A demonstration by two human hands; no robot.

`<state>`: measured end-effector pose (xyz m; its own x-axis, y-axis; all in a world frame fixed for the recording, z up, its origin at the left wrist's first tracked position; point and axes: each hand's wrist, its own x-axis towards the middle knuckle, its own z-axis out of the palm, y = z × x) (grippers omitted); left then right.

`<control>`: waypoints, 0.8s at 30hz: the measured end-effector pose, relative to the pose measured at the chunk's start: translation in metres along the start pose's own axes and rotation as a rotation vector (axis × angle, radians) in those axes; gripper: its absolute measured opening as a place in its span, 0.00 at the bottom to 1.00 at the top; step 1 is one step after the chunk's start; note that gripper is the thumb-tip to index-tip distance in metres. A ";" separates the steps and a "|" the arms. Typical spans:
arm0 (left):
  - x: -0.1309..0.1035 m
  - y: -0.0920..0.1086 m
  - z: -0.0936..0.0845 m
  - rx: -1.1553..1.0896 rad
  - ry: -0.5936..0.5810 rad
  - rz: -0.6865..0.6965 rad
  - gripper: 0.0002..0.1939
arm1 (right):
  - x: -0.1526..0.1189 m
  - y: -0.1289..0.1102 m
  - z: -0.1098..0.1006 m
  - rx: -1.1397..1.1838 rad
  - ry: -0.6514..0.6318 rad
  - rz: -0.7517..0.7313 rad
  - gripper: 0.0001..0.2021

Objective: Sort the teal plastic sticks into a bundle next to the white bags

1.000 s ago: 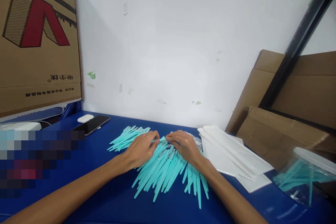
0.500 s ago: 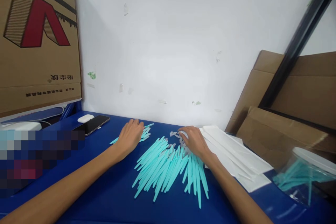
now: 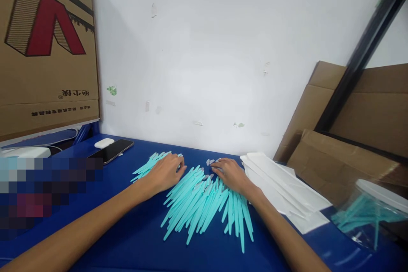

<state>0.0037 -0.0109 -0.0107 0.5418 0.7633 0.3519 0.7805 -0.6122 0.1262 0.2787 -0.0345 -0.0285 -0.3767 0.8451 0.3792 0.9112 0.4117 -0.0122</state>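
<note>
A wide fan of slim teal plastic sticks (image 3: 204,204) with tapered ends lies in front of me, small grey tips at its far side. My left hand (image 3: 167,171) hovers between this fan and a smaller pile of teal sticks (image 3: 148,165) on the left. Its fingers bend down, the thumb slightly apart, and no stick shows in them. At the far edge of the fan, my right hand (image 3: 232,174) has its fingers drawn together by small grey pieces (image 3: 209,162). What those fingertips pinch, if anything, is hidden.
White paper sheets or bags (image 3: 283,187) lie right of my right hand. A clear tub (image 3: 372,212) with teal sticks stands farther right, near cardboard (image 3: 344,165). Left are a phone (image 3: 116,151), a white case (image 3: 104,143) and a large carton (image 3: 47,72). A white wall (image 3: 197,51) closes the back.
My left hand has moved right and slightly towards me, uncovering more of the left pile. My right hand has shifted slightly left, its fingers closer together over the grey pieces.
</note>
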 end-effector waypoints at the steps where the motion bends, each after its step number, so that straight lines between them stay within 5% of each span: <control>1: -0.002 0.004 0.001 -0.041 -0.035 0.008 0.13 | 0.001 0.000 0.000 -0.010 0.000 -0.003 0.14; 8: -0.005 0.007 0.006 -0.112 -0.103 -0.033 0.11 | 0.004 0.001 0.001 -0.097 -0.018 -0.042 0.13; 24: -0.001 0.001 0.010 -0.066 -0.037 -0.078 0.09 | 0.005 -0.008 0.003 -0.177 0.040 -0.109 0.20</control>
<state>0.0072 -0.0100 -0.0200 0.4924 0.8153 0.3047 0.7989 -0.5623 0.2135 0.2689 -0.0331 -0.0296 -0.4714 0.7831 0.4056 0.8816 0.4309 0.1926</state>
